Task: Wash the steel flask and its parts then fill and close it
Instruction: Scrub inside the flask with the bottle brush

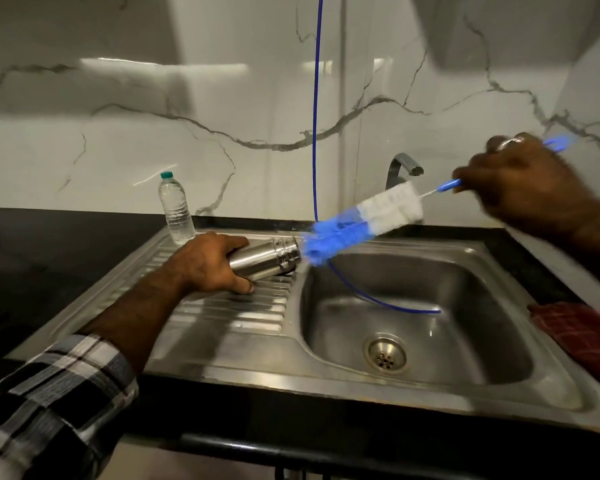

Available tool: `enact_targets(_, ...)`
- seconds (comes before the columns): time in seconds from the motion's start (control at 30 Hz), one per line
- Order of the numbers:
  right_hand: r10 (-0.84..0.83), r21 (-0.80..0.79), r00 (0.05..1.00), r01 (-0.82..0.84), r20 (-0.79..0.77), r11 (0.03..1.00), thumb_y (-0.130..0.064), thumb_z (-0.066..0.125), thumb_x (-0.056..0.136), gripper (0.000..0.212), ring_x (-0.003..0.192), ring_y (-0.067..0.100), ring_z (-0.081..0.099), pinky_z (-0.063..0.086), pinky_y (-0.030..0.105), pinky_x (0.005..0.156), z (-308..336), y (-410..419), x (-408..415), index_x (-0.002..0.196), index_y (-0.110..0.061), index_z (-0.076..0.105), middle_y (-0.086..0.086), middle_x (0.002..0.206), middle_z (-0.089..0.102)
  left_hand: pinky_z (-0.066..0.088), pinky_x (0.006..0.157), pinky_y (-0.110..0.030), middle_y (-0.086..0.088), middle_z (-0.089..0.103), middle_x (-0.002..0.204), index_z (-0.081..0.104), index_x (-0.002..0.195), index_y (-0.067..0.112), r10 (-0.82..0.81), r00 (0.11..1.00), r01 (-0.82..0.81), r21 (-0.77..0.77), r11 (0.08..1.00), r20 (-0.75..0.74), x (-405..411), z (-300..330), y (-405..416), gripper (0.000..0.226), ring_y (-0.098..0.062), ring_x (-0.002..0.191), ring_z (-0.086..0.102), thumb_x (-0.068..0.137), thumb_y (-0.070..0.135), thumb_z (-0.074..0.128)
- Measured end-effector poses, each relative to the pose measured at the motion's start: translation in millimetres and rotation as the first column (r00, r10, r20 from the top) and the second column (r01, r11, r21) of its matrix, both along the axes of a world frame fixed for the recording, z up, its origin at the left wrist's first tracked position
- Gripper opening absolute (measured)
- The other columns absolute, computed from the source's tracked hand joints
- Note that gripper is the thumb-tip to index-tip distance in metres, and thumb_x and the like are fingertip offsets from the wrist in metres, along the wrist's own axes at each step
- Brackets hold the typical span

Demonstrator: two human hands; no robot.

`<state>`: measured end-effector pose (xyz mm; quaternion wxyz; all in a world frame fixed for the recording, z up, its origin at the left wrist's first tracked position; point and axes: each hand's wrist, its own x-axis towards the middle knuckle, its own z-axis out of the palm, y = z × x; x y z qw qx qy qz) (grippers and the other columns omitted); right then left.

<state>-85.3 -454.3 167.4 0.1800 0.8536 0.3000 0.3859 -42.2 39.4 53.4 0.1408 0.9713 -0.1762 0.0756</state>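
The left hand [210,263] wraps around the body of the steel flask [265,259], a smooth brushed-metal cylinder lying on its side over the ribbed drainboard of the stainless sink [222,317]. Its uncapped, threaded neck points toward 3 o'clock, at the basin's edge. The right hand [520,188], at 2 o'clock from the flask, grips the blue plastic handle of a bottle brush [364,223], whose fluffy bristle head is white nearer the handle and blue at the tip. The blurred blue tip sits right at the flask's mouth. A thin blue hose [315,133] hangs from 12 o'clock and curls into the rounded basin. A clear plastic water bottle [175,209] with a green cap stands at 11 o'clock from the flask. A curved metal tap [402,169] rises behind the brush, against the glossy veined marble wall [153,133].
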Motion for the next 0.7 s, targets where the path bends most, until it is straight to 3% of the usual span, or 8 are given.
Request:
enact_targets(0.07,-0.086,0.007,0.995,0.086,0.05,0.996,-0.005,0.07,0.089,0.012,0.072,0.041,0.057,0.04,0.047,0.066,9.6,-16.4,-1.9,0.098,-0.003,0.078,0.014,0.073,0.066,0.059,0.078,-0.033,0.018,0.073,0.091,0.068,0.105,0.042,0.014,1.0,-0.012,-0.081,0.997,0.014,-0.9,-4.6,9.6,0.065,-0.004,0.083,0.069,0.05,0.073,0.085)
enact_targets(0.17,-0.158,-0.124,0.987,0.158,0.013,0.98,-0.015,0.072,0.09,0.015,0.076,0.039,0.059,0.041,0.044,0.068,4.1,-4.9,0.2,0.101,-0.009,0.08,0.011,0.076,0.068,0.059,0.074,-0.032,0.016,0.073,0.092,0.069,0.108,0.038,0.02,0.997,-0.001,-0.248,0.969,0.073,-3.7,-5.6,5.8,0.061,-0.005,0.082,0.07,0.055,0.059,0.093)
enact_targets(0.3,-0.351,-0.291,0.935,0.32,-0.06,0.902,-0.039,0.058,0.099,0.025,0.1,0.021,0.062,0.042,0.038,0.084,-12.7,35.8,0.6,0.119,-0.035,0.073,-0.009,0.102,0.073,0.057,0.069,-0.03,0.017,0.073,0.09,0.068,0.107,0.041,0.035,0.992,0.01,-0.357,0.934,0.118,-2.2,-1.4,-7.2,0.059,-0.001,0.079,0.069,0.053,0.056,0.09)
enact_targets(0.4,-0.376,-0.307,0.923,0.337,-0.076,0.89,-0.038,0.046,0.099,0.03,0.1,0.021,0.063,0.043,0.037,0.081,-20.8,48.2,-4.7,0.115,-0.034,0.071,-0.008,0.103,0.072,0.057,0.066,-0.031,0.013,0.072,0.086,0.068,0.101,0.036,0.041,0.991,0.009,-0.371,0.928,0.128,-1.2,1.3,-8.0,0.052,-0.005,0.075,0.068,0.058,0.05,0.094)
enact_targets(0.5,-0.399,-0.459,0.916,0.334,-0.048,0.823,-0.037,0.033,0.099,0.04,0.102,0.02,0.064,0.044,0.037,0.083,-25.4,58.5,-7.9,0.11,-0.032,0.071,-0.007,0.104,0.072,0.05,0.062,-0.028,0.012,0.07,0.084,0.068,0.098,0.033,0.052,0.989,0.009,-0.411,0.912,0.137,-0.2,2.8,-7.6,0.047,-0.002,0.071,0.064,0.063,0.042,0.097)
enact_targets(0.63,-0.427,-0.413,0.901,0.362,-0.074,0.836,-0.04,0.042,0.102,0.031,0.096,0.018,0.064,0.046,0.036,0.08,-21.5,68.2,-12.7,0.106,-0.031,0.071,-0.007,0.099,0.071,0.047,0.062,-0.026,0.012,0.068,0.088,0.067,0.104,0.032,0.055,0.988,0.012,-0.437,0.9,0.141,-2.1,0.9,-6.3,0.048,-0.005,0.074,0.064,0.068,0.037,0.099)
enact_targets(0.7,-0.441,-0.469,0.895,0.364,-0.063,0.805,-0.037,0.039,0.102,0.031,0.098,0.018,0.064,0.045,0.036,0.081,-20.7,71.6,-13.0,0.106,-0.032,0.07,-0.008,0.101,0.071,0.048,0.062,-0.026,0.012,0.069,0.089,0.067,0.106,0.032,0.057,0.989,0.01,-0.442,0.897,0.137,-2.6,-0.6,-5.7,0.05,-0.007,0.075,0.066,0.068,0.037,0.099)
